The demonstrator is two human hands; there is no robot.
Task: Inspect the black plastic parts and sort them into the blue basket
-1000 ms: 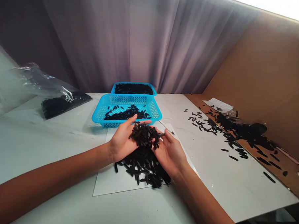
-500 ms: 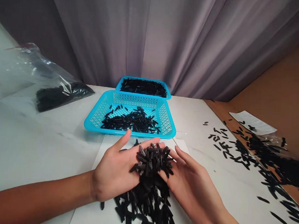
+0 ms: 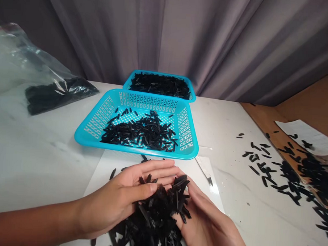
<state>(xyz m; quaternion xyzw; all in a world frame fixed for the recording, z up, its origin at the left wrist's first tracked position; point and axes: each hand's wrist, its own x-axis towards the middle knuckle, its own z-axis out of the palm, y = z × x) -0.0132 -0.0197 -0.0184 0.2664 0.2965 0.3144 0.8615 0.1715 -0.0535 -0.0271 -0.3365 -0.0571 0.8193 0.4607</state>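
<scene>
Plastic bag (image 3: 60,93) lying far left on table (image 3: 35,150); blue basket (image 3: 98,123) sitting before second basket (image 3: 160,75). Left hand (image 3: 114,197) and right hand (image 3: 205,226) are cupping black plastic pieces (image 3: 154,217) above white sheet (image 3: 101,182), fingers together around heap; loose pieces (image 3: 267,171) lying right.

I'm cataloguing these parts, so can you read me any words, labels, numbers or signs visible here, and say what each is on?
No text can be read anywhere.
The white paper at the right: any print is too blurred to read.
The clear plastic bag: no readable label.
The blue baskets: no readable markings.
</scene>
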